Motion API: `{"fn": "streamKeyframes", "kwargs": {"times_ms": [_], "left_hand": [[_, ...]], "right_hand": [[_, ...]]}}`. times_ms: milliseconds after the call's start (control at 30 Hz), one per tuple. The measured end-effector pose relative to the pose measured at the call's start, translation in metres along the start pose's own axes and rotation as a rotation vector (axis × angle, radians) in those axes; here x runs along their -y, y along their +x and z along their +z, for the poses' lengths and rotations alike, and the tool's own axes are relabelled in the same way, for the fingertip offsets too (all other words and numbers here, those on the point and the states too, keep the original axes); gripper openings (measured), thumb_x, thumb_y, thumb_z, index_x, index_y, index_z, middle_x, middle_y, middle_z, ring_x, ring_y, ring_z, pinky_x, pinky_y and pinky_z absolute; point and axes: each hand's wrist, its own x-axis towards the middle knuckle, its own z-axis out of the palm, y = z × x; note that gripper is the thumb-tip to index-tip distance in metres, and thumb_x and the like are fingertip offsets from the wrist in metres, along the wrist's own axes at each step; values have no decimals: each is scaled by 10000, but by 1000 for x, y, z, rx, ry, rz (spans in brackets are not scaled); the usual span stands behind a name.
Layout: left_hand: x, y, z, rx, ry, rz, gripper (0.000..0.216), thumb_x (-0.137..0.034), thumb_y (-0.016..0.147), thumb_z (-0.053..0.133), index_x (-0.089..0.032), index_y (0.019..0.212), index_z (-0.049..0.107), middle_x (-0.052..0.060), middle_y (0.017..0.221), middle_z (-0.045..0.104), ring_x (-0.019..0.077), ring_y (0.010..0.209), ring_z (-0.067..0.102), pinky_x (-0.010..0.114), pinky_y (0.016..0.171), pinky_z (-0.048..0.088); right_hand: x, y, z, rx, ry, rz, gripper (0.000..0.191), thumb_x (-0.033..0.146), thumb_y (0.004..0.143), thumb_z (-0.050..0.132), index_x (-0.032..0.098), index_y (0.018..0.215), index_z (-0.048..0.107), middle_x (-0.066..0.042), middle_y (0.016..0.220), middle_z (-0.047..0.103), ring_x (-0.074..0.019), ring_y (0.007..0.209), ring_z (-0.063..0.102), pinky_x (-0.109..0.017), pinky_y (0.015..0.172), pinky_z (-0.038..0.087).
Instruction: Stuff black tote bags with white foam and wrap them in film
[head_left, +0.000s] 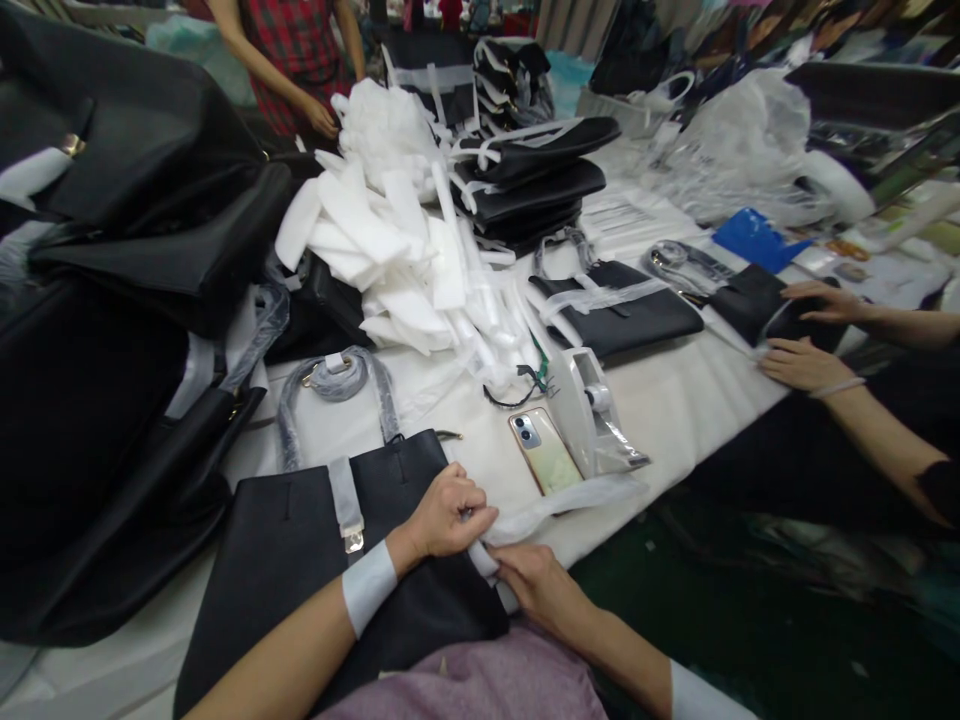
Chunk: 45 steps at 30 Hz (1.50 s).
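A black handbag (300,540) lies on the table in front of me, with its plastic-wrapped handle and rolled strap (334,378) spread beyond its top edge. A white strip covers the strap above its metal clasp (353,540). At the bag's right side, my left hand (450,508) is closed around a white foam strip (484,560). Just right of it, my right hand (536,582) pinches the same strip from below. A thin translucent strip (562,503) trails rightward from between the hands.
A phone (545,450) and tape dispenser (589,410) stand right of the bag. White foam pieces (390,230) are heaped behind it. Black bags (112,300) pile up at left, others (525,190) behind. A co-worker's hands (806,360) handle a black bag at right; another person stands at the back.
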Motion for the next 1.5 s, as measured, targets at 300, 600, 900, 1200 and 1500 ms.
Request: {"fn": "streamKeyframes", "kwargs": {"times_ms": [300,600,900,1200,1500], "left_hand": [[-3,1,-6,-42,-8,54,425,-330,905,400,-203,522,268,-44,476,368,110,499,327,332,675,344],[-4,2,-9,11,38,51,395,-304,886,386,-206,517,286,-34,482,391,112,491,327,324,690,361],[-5,4,-9,-5,36,68,383,-272,878,399,-201,522,277,-38,472,387,104,479,351,320,688,344],[-2,5,-3,9,73,63,353,-232,857,422,-201,521,317,-34,467,426,109,474,379,320,673,341],[4,10,11,54,158,-9,278,-204,804,475,-190,534,409,-32,476,502,98,458,358,312,681,330]], "right_hand": [[15,5,1,-109,-72,133,211,252,891,473,194,816,662,-92,943,699,-262,946,620,-392,880,445],[37,-1,3,-148,180,351,302,286,855,360,195,630,539,-28,652,603,-183,673,567,-309,671,425],[31,9,14,-224,976,623,515,499,633,763,181,1016,631,-15,767,655,-173,716,613,-309,692,509],[17,22,17,-189,714,590,247,400,754,527,186,843,612,15,660,536,-123,578,458,-244,541,407],[28,8,12,-27,355,401,354,478,798,567,147,892,652,-16,712,614,-163,640,519,-283,594,424]]}}
